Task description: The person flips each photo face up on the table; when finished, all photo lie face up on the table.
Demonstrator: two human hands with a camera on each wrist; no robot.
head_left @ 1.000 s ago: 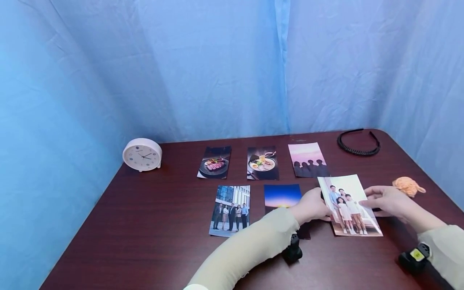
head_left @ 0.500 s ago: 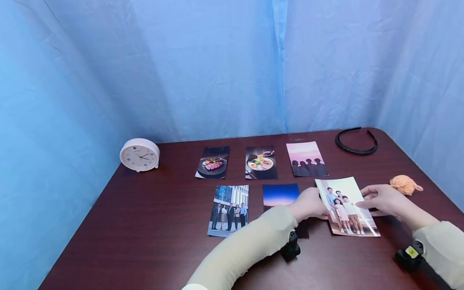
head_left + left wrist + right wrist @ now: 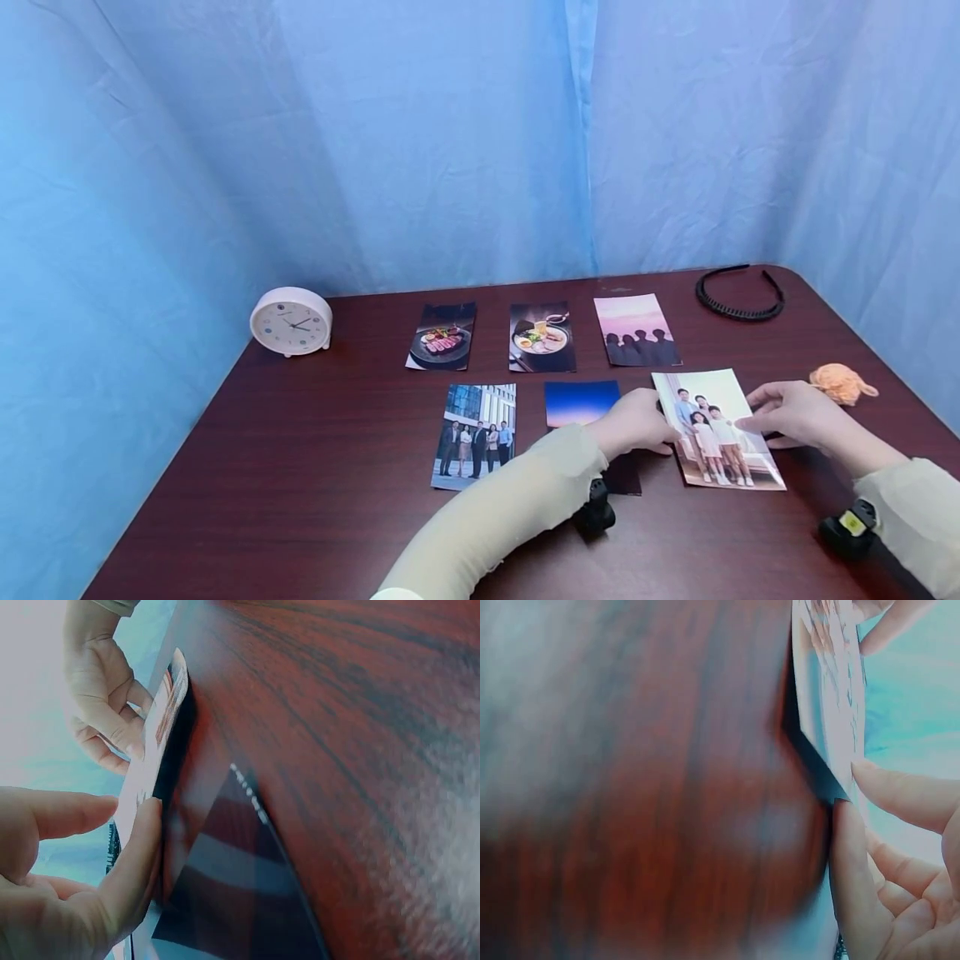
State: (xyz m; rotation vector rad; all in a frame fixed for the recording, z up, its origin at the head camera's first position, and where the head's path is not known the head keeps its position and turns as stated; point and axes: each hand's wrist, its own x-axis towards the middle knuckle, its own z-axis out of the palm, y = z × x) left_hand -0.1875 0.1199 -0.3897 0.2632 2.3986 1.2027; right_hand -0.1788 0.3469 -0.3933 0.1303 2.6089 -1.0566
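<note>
A family photo (image 3: 716, 433) lies between both hands at the right of the table, held nearly flat just over the tabletop, with a dark shadow under it. My left hand (image 3: 637, 421) pinches its left edge, one fingertip on the face and another beneath, as the left wrist view (image 3: 67, 877) shows. My right hand (image 3: 798, 414) pinches the right edge between thumb and finger, seen close up in the right wrist view. Beside my left hand lies a sunset photo (image 3: 581, 404), partly hidden by the hand and sleeve.
Flat on the table (image 3: 300, 483) lie a business-group photo (image 3: 474, 437), a steak photo (image 3: 441, 337), a ramen photo (image 3: 542, 337) and a silhouette photo (image 3: 637, 331). A white clock (image 3: 291, 322) stands far left. A black headband (image 3: 741, 310) and orange yarn ball (image 3: 840, 384) lie right.
The family photo has come down slightly, its top edge sitting a little lower. Both hands keep their places at its edges. The view has shifted a little.
</note>
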